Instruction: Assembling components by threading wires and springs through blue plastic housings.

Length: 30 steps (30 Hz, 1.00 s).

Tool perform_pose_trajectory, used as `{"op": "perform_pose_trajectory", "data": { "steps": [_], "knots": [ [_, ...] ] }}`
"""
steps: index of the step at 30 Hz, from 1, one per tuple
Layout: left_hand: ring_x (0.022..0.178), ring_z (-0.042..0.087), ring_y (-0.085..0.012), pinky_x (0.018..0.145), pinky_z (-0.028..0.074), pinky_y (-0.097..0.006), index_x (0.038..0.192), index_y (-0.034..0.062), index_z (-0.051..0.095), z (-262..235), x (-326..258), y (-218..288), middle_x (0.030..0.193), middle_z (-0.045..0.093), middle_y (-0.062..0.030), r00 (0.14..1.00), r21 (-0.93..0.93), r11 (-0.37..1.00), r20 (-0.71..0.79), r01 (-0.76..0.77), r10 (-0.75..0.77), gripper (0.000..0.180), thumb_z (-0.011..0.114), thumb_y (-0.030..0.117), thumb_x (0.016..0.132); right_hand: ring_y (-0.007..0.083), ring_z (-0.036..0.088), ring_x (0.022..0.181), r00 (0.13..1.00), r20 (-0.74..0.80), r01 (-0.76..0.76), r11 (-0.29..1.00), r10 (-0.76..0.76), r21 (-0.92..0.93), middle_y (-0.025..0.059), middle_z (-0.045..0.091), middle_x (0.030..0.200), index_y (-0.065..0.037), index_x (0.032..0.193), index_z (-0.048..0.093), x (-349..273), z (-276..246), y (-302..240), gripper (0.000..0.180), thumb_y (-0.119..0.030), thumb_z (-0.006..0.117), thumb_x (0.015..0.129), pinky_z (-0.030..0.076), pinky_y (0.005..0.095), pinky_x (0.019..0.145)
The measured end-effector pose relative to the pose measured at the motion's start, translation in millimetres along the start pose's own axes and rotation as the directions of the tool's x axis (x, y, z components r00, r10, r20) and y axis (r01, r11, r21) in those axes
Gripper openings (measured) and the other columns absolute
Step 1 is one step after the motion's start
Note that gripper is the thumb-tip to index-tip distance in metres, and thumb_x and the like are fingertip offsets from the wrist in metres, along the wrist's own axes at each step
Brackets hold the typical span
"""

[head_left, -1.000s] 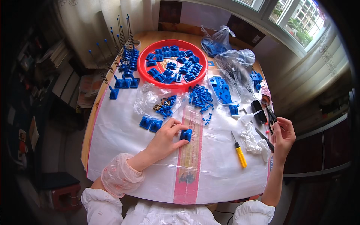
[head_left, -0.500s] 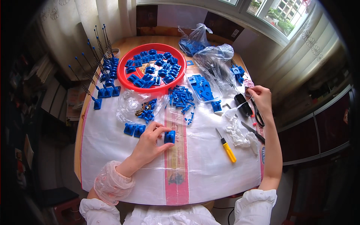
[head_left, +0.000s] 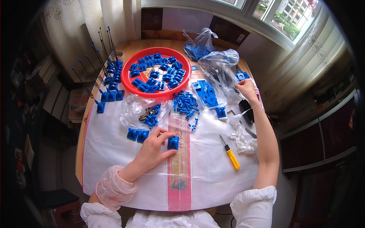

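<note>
Between the thumb and fingers of my left hand (head_left: 152,147) a small square blue plastic part (head_left: 173,143) with a raised middle is held on the table sheet. Two similar blue parts (head_left: 137,135) lie just beyond that hand. Over at the far right, my right hand (head_left: 248,91) reaches to the open end of a clear plastic bag (head_left: 218,60) of thin dark rods. Its fingers are pinched together by the rod ends; what is in them is too small to make out. Beside it are blue parts with springs (head_left: 242,76).
A red round tray (head_left: 127,81) holds several blue parts. Blue pins (head_left: 185,102), a clear tub (head_left: 224,102) of blue plates and a yellow screwdriver (head_left: 232,157) lie about. Blue pieces with tall spring rods (head_left: 110,95) stand at left. White crumpled plastic (head_left: 241,140) and a black case (head_left: 248,111) are at right.
My right hand has moved up and left from beside the black case to the bag of rods. My left hand keeps its hold on the blue part. The whole view has shifted slightly.
</note>
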<state>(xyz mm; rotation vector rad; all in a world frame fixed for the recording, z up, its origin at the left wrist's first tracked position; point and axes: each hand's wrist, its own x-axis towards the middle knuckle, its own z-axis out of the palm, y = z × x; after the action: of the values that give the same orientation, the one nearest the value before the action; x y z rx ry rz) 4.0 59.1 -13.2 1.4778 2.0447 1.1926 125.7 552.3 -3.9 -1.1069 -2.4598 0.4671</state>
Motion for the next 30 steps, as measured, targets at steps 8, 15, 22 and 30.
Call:
{"op": "perform_pose_trajectory", "data": {
  "steps": [8, 15, 22, 30],
  "knots": [
    [0.095, 0.062, -0.0236, 0.083, 0.054, -0.033, 0.121, 0.0081, 0.068, -2, 0, 2, 0.113, 0.057, -0.0108, 1.0, -0.008, 1.0, 0.002, 0.006, -0.006, 0.049, 0.087, 0.016, 0.077, 0.0253, 0.074, 0.079, 0.997, 0.035, -0.064, 0.998, 0.065, -0.018, 0.0173, 0.076, 0.083, 0.003, 0.088, 0.078, -5, -16, -12, 0.027, -0.021, 0.079, 0.078, 0.056, 0.037, 0.077],
    [0.097, 0.061, -0.026, 0.083, 0.054, -0.035, 0.121, 0.0084, 0.068, -2, -1, 0, 0.113, 0.058, -0.0118, 1.0, 0.002, 1.0, -0.002, 0.002, -0.002, 0.05, 0.087, 0.018, 0.076, 0.0265, 0.074, 0.077, 0.986, 0.11, -0.13, 0.991, 0.127, 0.022, 0.0185, 0.075, 0.081, 0.003, 0.084, 0.078, -2, -16, -20, 0.024, -0.019, 0.08, 0.075, 0.056, 0.038, 0.077],
    [0.096, 0.061, -0.0243, 0.08, 0.053, -0.033, 0.122, 0.0092, 0.068, 0, -1, -1, 0.113, 0.057, -0.0106, 1.0, 0.013, 1.0, -0.006, -0.028, 0.028, 0.051, 0.088, 0.018, 0.076, 0.0283, 0.075, 0.079, 0.998, 0.05, -0.021, 0.996, 0.025, -0.086, 0.0204, 0.075, 0.08, 0.002, 0.081, 0.078, 0, -10, -13, 0.023, -0.018, 0.079, 0.071, 0.057, 0.0383, 0.078],
    [0.086, 0.06, -0.0189, 0.074, 0.053, -0.03, 0.124, 0.0106, 0.067, 1, -1, -4, 0.113, 0.056, -0.008, 0.998, 0.032, 0.997, -0.021, -0.065, 0.066, 0.055, 0.089, 0.017, 0.075, 0.0263, 0.076, 0.079, 0.999, -0.008, -0.049, 0.999, 0.049, -0.005, 0.0204, 0.075, 0.08, 0.001, 0.083, 0.079, -4, -34, -27, 0.021, -0.016, 0.078, 0.071, 0.058, 0.0371, 0.076]
  ]
}}
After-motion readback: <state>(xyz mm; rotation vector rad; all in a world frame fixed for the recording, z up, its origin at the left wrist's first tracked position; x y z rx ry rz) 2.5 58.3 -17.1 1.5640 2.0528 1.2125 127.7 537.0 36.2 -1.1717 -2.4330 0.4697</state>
